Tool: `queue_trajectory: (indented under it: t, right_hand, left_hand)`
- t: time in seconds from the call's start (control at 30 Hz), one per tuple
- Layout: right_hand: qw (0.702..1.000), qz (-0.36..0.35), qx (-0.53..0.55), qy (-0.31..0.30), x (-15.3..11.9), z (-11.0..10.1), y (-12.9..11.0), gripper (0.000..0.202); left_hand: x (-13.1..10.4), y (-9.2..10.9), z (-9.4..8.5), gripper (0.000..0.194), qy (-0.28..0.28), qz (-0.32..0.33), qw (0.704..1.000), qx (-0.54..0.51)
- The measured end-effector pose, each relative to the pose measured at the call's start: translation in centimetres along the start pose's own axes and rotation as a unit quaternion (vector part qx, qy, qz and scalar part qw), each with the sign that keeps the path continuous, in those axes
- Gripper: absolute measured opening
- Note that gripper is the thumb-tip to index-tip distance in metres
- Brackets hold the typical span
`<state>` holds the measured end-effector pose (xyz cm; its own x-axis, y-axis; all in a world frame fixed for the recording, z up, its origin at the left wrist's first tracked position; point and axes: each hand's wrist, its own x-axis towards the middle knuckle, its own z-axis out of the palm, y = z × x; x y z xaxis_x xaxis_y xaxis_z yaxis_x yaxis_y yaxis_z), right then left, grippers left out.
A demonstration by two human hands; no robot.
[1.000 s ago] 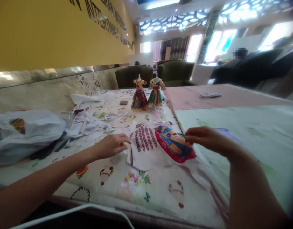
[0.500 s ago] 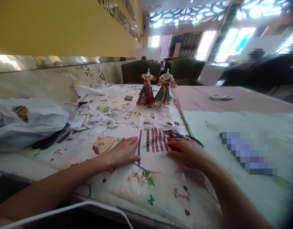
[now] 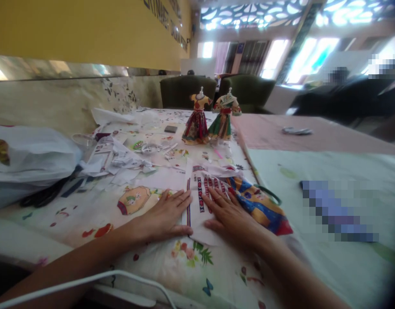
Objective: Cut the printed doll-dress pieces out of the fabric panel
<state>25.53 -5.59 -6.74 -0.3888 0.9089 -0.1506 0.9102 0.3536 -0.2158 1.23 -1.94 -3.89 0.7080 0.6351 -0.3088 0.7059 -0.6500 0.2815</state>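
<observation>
A white printed sheet (image 3: 197,221) lies near the middle of the table's (image 3: 181,279) near edge, rather to its right, its red bands (image 3: 201,197) running away from the person. The left hand (image 3: 165,214) is palm down, fingers loosely fanned, fingertips and thumb at the sheet's left edge. The right hand (image 3: 229,219) is flattened over the bands, fingers slightly apart. Neither has anything gripped.

A blue-and-orange cloth (image 3: 255,199) bunches beside the right hand, towards the table's right edge; I can't tell whether it's joined to the sheet. The danger I see is there: a careless sweep of that forearm could drag the cloth and skew the sheet. Uneven pressure, or the hands pushing towards each other, might well pucker it.

The white cable (image 3: 129,274) arching across the near edge could snag a sleeveless forearm. Scraps (image 3: 120,159) and a bag (image 3: 33,163) crowd the left edge; two dolls (image 3: 197,118) stand towards the far edge, well apart from the hands.
</observation>
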Motion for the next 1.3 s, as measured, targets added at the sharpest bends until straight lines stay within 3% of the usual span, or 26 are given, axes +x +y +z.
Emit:
queue_trajectory:
  t: [0.4, 0.6, 0.73, 0.87, 1.0, 1.17, 1.3]
  right_hand:
    - [1.000, -0.005, -0.001, -0.009, -0.2, 1.0, 0.9, 0.077]
    - [1.000, -0.014, 0.006, -0.008, -0.4, 0.9, 1.1, 0.077]
    - [1.000, -0.016, 0.013, -0.008, -0.6, 1.1, 1.4, 0.079]
    - [1.000, -0.020, 0.016, -0.011, -0.6, 0.9, 1.4, 0.078]
    - [1.000, -0.012, 0.015, -0.020, -0.6, 0.8, 1.2, 0.078]
    - [1.000, -0.018, 0.017, 0.004, -0.7, 1.0, 0.9, 0.077]
    - [1.000, 0.007, -0.002, -0.021, -0.7, 0.3, 0.0, 0.078]
  left_hand:
    - [0.0, -1.1, 0.7, 0.097, -0.017, 0.012, 1.000, 0.005]
    - [0.0, -1.6, 0.7, 0.097, 0.009, 0.024, 1.000, 0.010]
    - [0.1, -2.3, 0.7, 0.069, 0.106, 0.048, 0.992, -0.057]
    - [0.1, -2.7, 0.5, 0.036, 0.225, 0.019, 0.965, -0.136]
    - [0.1, -2.6, 0.5, 0.020, 0.215, -0.015, 0.967, -0.138]
    - [0.3, -1.7, 1.1, 0.020, 0.194, 0.002, 0.972, -0.135]
    - [0.3, -1.2, 1.5, 0.014, 0.183, 0.018, 0.972, -0.146]
